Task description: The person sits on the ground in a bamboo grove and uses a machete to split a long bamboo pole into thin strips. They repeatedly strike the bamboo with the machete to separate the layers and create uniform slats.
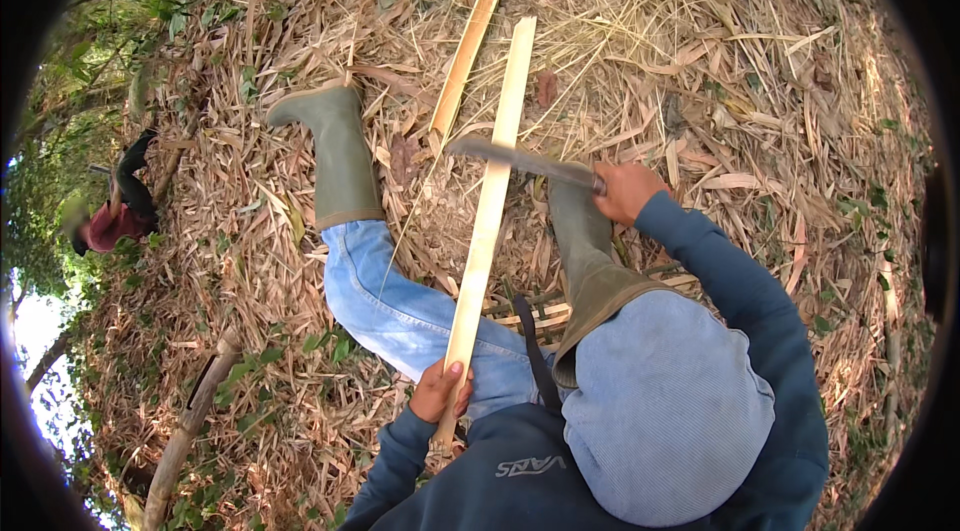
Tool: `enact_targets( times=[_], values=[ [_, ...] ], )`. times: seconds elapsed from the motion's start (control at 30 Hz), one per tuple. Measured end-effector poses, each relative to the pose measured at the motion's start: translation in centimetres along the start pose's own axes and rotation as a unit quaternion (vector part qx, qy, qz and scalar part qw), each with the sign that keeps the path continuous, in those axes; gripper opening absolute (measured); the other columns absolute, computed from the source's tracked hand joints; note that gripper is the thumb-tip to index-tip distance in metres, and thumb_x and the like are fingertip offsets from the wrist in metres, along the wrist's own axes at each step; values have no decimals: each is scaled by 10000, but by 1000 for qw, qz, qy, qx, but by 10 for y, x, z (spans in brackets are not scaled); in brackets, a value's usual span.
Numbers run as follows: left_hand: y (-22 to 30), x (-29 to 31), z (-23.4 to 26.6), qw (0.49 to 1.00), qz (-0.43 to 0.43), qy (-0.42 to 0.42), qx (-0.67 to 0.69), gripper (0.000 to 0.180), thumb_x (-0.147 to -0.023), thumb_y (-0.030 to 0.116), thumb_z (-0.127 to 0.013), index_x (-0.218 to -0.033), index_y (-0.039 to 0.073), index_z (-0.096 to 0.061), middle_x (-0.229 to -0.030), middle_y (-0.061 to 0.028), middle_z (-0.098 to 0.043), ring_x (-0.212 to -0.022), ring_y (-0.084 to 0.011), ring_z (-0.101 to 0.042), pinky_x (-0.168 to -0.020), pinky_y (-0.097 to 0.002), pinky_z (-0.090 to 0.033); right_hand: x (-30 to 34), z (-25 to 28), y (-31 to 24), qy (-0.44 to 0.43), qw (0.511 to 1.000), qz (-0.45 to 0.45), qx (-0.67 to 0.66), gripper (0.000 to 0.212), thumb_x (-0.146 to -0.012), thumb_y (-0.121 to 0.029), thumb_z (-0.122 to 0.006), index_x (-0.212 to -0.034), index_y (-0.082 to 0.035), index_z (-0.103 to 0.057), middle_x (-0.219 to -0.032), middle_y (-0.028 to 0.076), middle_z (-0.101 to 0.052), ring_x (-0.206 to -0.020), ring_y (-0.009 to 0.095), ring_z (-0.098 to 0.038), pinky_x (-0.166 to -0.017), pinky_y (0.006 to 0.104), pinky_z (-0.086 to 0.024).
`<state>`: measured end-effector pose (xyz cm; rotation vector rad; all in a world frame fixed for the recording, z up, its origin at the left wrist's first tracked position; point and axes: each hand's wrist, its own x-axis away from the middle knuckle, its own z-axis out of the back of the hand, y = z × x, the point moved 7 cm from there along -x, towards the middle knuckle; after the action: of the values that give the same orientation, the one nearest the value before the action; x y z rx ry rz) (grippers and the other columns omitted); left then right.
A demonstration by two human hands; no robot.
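Observation:
A long pale split bamboo strip [490,201] runs from my lap away from me, over my left thigh. My left hand [440,391] is closed round its near end, thumb on top. In my right hand [628,193] is the handle of a machete [535,165], gripped in a fist. Its dark blade points left and lies across the upper part of the strip; whether it bites into the bamboo I cannot tell. Beyond the blade, a second split bamboo piece [470,61], hollow side showing, rests on the leaf litter.
My legs are spread in green rubber boots [345,156], with my right knee [665,406] bent up close. Dry leaves and thin shavings [620,31] cover the ground. A log [195,421] lies at the lower left. Another person [118,216] in a red top is far left.

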<state>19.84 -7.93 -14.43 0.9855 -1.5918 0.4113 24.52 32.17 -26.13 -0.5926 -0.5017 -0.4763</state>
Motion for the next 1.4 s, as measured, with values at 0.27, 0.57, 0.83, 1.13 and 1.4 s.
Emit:
enact_targets(
  times=[0.27, 0.57, 0.83, 1.13, 1.4],
  values=[
    [-11, 12, 10, 1000, 12, 3, 13, 370, -999, 416, -483, -958, 48, -504, -613, -30, -468, -418, -109, -408, -406, -245, -370, -49, 4, 61, 28, 997, -72, -13, 268, -792, -287, -627, -1008, -128, -620, -797, 160, -673, -775, 352, -677, -710, 519, -537],
    [-32, 30, 20, 997, 42, -30, 58, 390, -984, 436, -508, -936, 49, -519, -594, -23, -472, -421, -113, -418, -409, -247, -379, -98, 30, 108, 108, 981, -157, -14, 272, -833, -228, -577, -1017, -36, -633, -825, 205, -671, -801, 379, -666, -752, 474, -543],
    [-42, 17, 0, 953, 40, -158, 257, 283, -1028, 323, -428, -959, 53, -475, -570, -22, -437, -360, -111, -387, -335, -245, -331, 23, 1, -63, -153, 969, 159, 107, 311, -762, -278, -623, -1036, -130, -622, -774, 175, -663, -733, 383, -664, -688, 474, -549],
    [-43, 29, -1, 954, 39, -154, 255, 279, -1036, 310, -403, -963, 50, -471, -571, -14, -422, -360, -98, -368, -333, -229, -311, -18, 21, 3, -55, 997, 33, 49, 274, -824, -278, -607, -986, -61, -651, -815, 204, -671, -804, 383, -670, -745, 483, -545],
    [-48, 16, 20, 971, 53, -135, 189, 314, -1030, 343, -415, -975, 46, -498, -578, -23, -426, -384, -115, -387, -367, -246, -338, -95, 47, 77, 90, 988, -127, 7, 238, -850, -217, -554, -986, -69, -682, -881, 214, -689, -816, 349, -683, -770, 470, -547]
  ],
)
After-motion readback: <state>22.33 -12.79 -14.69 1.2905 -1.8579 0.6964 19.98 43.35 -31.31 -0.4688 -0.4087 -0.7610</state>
